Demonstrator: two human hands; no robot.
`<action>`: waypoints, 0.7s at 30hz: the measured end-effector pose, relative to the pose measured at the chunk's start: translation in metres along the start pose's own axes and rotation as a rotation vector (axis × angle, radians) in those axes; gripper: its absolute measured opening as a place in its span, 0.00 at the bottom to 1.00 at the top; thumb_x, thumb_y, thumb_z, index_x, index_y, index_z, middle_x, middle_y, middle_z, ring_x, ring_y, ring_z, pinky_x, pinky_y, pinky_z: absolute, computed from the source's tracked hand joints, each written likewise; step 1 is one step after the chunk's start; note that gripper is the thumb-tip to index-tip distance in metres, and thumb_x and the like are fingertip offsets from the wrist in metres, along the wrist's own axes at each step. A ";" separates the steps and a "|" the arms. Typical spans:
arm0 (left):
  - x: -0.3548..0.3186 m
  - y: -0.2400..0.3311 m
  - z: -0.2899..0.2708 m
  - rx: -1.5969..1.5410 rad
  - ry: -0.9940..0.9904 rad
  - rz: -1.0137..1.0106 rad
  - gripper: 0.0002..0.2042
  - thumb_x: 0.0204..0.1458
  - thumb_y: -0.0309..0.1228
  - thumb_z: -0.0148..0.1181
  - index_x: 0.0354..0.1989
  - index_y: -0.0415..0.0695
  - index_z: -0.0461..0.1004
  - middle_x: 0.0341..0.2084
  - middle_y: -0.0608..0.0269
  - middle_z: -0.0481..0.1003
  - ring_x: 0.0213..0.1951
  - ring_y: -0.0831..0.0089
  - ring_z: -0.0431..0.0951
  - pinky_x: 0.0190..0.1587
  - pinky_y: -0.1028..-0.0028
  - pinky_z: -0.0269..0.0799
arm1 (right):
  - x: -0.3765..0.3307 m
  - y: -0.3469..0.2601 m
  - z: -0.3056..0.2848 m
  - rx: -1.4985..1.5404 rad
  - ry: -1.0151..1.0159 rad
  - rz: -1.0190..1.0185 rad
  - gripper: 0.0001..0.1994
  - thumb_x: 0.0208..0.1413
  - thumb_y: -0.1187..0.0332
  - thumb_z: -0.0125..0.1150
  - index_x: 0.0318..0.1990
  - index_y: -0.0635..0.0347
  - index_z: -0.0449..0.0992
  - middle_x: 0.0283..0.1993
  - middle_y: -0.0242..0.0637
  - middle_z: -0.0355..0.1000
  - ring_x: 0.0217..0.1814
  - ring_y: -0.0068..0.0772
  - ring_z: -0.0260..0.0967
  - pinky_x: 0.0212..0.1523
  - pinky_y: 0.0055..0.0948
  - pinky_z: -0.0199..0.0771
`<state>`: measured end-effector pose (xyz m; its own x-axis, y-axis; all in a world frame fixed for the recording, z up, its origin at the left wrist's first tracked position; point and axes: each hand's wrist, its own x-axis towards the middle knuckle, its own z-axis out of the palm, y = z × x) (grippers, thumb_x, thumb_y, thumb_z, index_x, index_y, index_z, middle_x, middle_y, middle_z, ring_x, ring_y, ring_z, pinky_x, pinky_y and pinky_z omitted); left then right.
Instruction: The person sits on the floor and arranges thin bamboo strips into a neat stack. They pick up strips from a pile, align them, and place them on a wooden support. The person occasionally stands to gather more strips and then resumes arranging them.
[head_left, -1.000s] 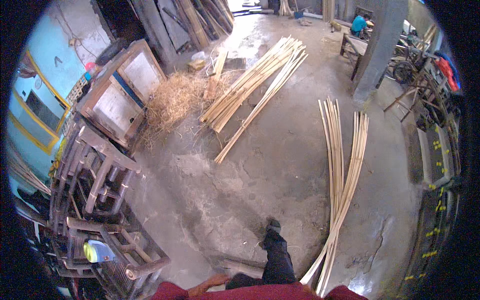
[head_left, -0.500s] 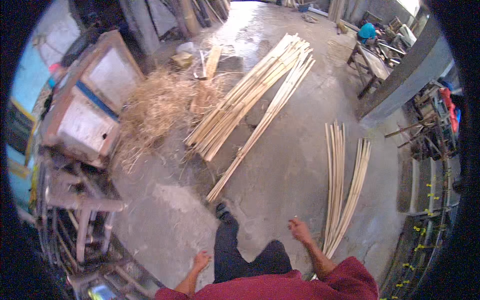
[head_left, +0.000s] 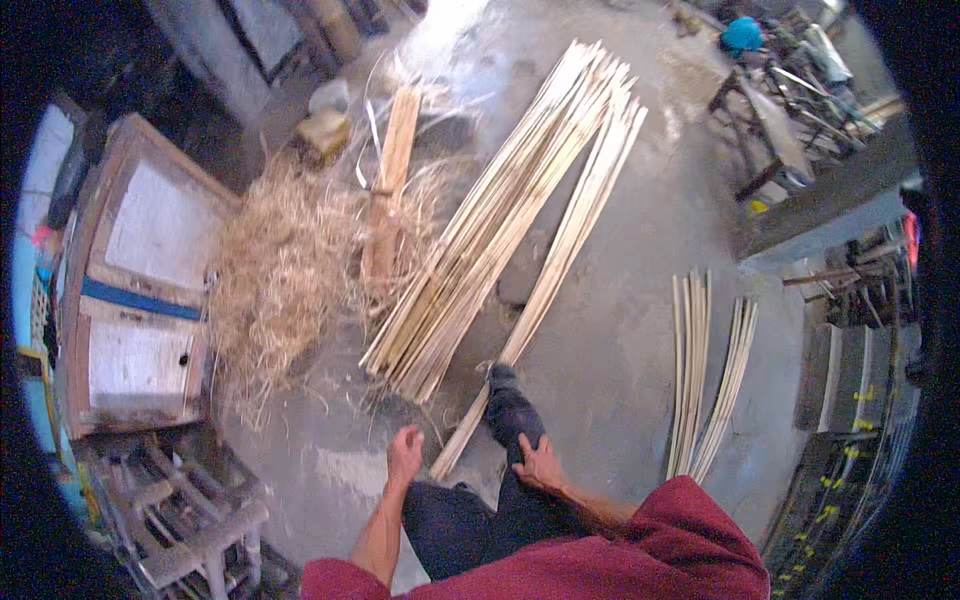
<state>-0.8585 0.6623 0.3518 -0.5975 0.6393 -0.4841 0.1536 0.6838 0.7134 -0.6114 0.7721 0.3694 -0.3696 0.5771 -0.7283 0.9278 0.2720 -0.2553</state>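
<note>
The left hand (head_left: 405,456) is hanging loosely half-curled, with nothing visible in it, just left of the near end of a narrow bundle of pale strips (head_left: 547,280). The right hand (head_left: 541,466) is spreading its fingers over the dark trouser leg (head_left: 513,492), holding no strip. The narrow bundle is lying on the floor (head_left: 600,385), running far and right, with a dark shoe (head_left: 512,408) covering part of it; whether the shoe is pressing on it, I cannot tell. Its strips are looking light, long and springy, likely to splay, so gripping near the middle should suit. A thicker bundle (head_left: 500,225) is lying farther left, beside curly shavings (head_left: 290,270); two smaller bundles (head_left: 692,340) are lying right.
</note>
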 end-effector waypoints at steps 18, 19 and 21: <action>0.366 -0.195 0.042 0.675 -0.026 -0.165 0.23 0.40 0.35 0.56 0.43 0.37 0.60 0.41 0.50 0.64 0.47 0.54 0.62 0.49 0.58 0.57 | 0.060 -0.107 -0.003 -0.081 0.191 0.181 0.32 0.32 0.60 0.61 0.50 0.50 0.60 0.54 0.62 0.45 0.54 0.60 0.47 0.52 0.48 0.49; 0.371 -0.201 0.042 0.661 -0.119 -0.190 0.23 0.40 0.35 0.56 0.43 0.37 0.60 0.41 0.50 0.64 0.47 0.54 0.63 0.48 0.58 0.58 | 0.058 -0.113 0.000 -0.071 0.206 0.185 0.32 0.31 0.60 0.62 0.50 0.49 0.60 0.54 0.61 0.45 0.55 0.59 0.46 0.52 0.48 0.48; 0.377 -0.203 0.034 0.653 -0.235 -0.154 0.22 0.40 0.36 0.55 0.43 0.37 0.61 0.42 0.48 0.64 0.46 0.52 0.64 0.46 0.59 0.61 | 0.056 -0.125 0.004 -0.061 0.210 0.221 0.31 0.31 0.59 0.61 0.50 0.49 0.61 0.54 0.61 0.47 0.55 0.59 0.46 0.51 0.50 0.48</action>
<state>-1.0883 0.7759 0.0075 -0.4759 0.5272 -0.7040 0.5653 0.7965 0.2143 -0.7474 0.7675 0.3585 -0.1678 0.7722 -0.6128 0.9844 0.1646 -0.0621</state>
